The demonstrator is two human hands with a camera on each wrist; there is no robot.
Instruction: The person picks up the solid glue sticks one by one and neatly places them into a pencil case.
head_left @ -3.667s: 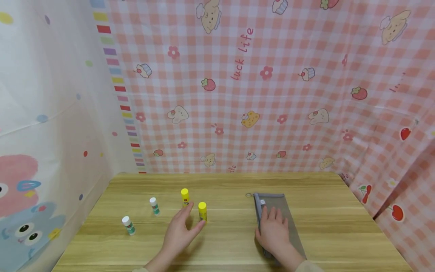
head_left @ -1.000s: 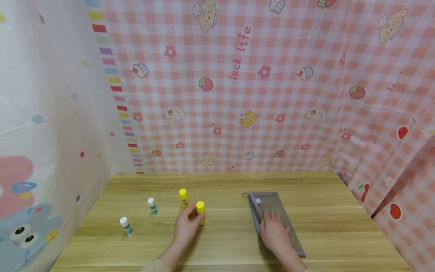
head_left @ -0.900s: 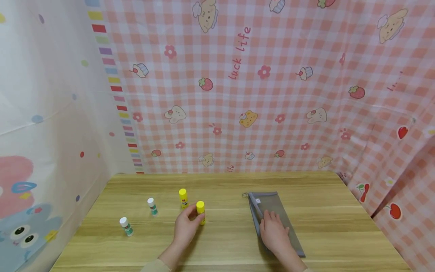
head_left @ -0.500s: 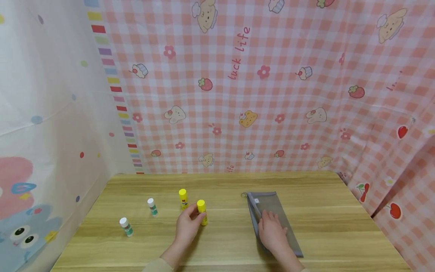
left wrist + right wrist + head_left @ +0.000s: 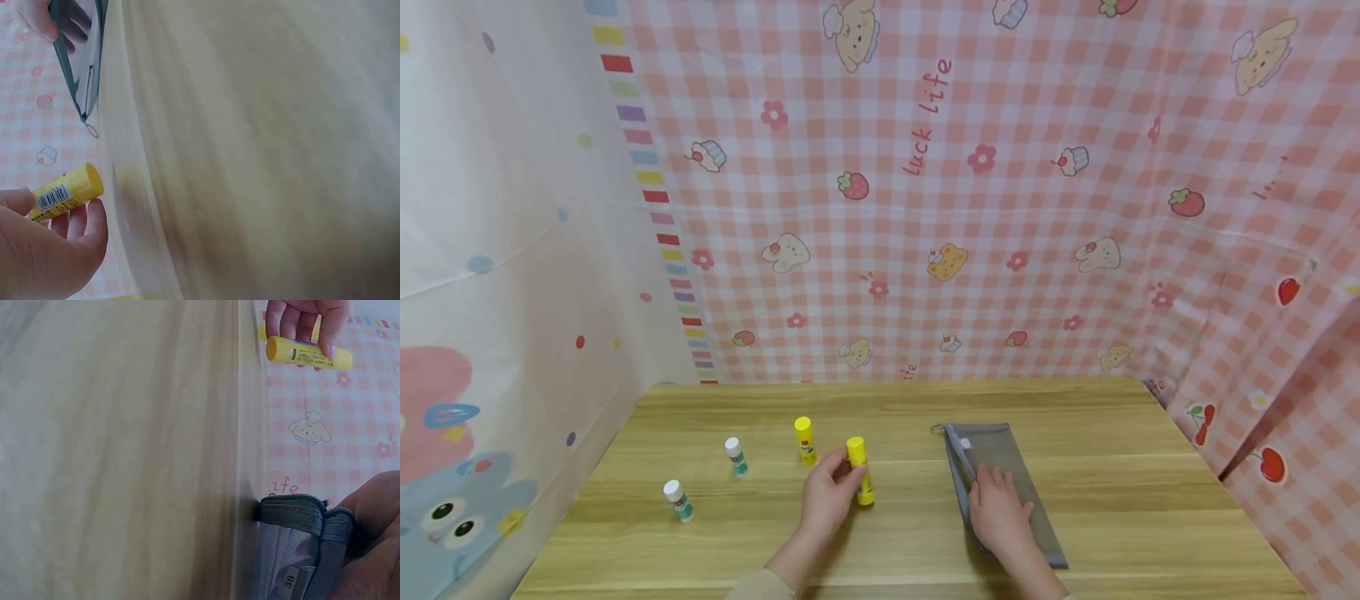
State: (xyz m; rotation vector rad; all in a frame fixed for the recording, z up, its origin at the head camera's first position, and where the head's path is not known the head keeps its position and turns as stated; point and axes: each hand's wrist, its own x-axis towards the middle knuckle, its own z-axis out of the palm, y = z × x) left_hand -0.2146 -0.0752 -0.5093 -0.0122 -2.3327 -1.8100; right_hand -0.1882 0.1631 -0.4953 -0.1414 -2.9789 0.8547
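Observation:
My left hand [image 5: 829, 498] pinches a yellow glue stick [image 5: 861, 473] between thumb and fingers, slightly tilted. In the left wrist view, this glue stick [image 5: 65, 191] shows its barcode label. Under my right hand [image 5: 1000, 510] lies a grey mesh zipper pouch [image 5: 992, 442]; the fingers grip its upper layer near the zipper edge. That edge is raised, so the pouch [image 5: 78, 94] gapes in the left wrist view. A second yellow glue stick [image 5: 806, 442] stands upright behind the left hand.
Two white-capped glue sticks with green labels stand upright at the left, one nearer [image 5: 679, 502] and one farther [image 5: 737, 458]. The wooden table [image 5: 910, 550] ends at a pink checked cloth [image 5: 895, 208]. A ring pull [image 5: 937, 429] hangs at the pouch's far corner.
The left hand has closed round the front yellow glue stick and shifted it rightward, tilting it. The right hand, flat on the pouch earlier, now holds the zipper edge raised; the pouch has shifted slightly left.

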